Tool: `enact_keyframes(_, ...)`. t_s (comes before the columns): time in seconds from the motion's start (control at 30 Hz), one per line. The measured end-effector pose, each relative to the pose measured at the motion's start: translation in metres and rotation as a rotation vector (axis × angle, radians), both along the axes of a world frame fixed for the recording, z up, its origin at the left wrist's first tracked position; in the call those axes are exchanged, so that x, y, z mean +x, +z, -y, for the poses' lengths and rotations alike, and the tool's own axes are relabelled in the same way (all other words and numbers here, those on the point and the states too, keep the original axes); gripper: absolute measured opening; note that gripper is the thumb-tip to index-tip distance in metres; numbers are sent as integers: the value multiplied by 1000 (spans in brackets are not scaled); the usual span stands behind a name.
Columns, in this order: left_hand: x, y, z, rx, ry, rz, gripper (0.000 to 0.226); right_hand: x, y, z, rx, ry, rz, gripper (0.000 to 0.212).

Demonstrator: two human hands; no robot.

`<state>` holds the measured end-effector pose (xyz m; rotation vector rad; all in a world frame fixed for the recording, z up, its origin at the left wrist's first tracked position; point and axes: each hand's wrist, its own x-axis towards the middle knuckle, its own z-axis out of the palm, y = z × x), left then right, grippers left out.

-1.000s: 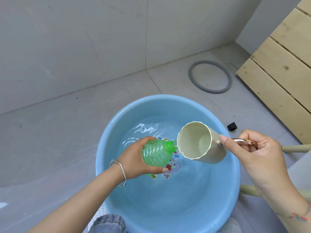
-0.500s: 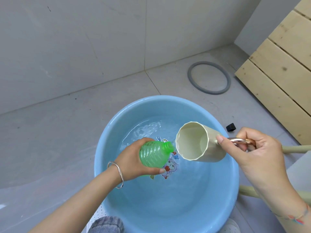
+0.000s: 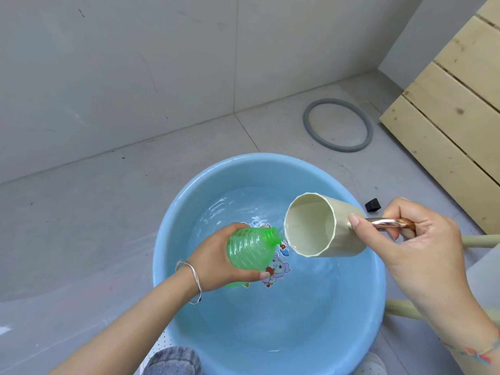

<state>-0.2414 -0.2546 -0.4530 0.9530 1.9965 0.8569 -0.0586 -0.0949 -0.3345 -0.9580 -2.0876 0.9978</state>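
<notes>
Our left hand (image 3: 216,261) curls round the green bottle (image 3: 249,247), neck toward three o'clock, over the blue basin (image 3: 173,228) so spills fall back into its water. Our right hand (image 3: 422,244) clamps the handle of the cream cup (image 3: 319,226), lip tipped at that neck, likely to fill it. Farther, at one o'clock, a grey ring (image 3: 306,121) lies on the floor.
</notes>
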Motion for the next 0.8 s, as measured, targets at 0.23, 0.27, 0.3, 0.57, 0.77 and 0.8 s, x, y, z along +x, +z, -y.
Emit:
enact_keyframes(0.23, 1, 2, 0, -6, 13, 12, 84, -1, 2, 0, 54, 13, 10, 43)
enact_keyframes(0.27, 1, 3, -1, -6, 14, 12, 80, -1, 2, -1, 59, 18, 14, 41)
enact_keyframes(0.3, 2, 3, -1, -7, 14, 11, 77, -2, 2, -1, 66, 22, 18, 38)
enact_keyframes(0.57, 3, 2, -1, 3, 1, 9, 69, -4, 2, 0, 169, 61, 25, 43)
enact_keyframes(0.77, 5, 5, -2, -5, -4, 23, 67, -3, -1, -1, 215, 79, 40, 42)
enact_keyframes(0.8, 6, 6, -3, -8, -7, 21, 68, -3, -1, -2, 221, 81, 46, 41)
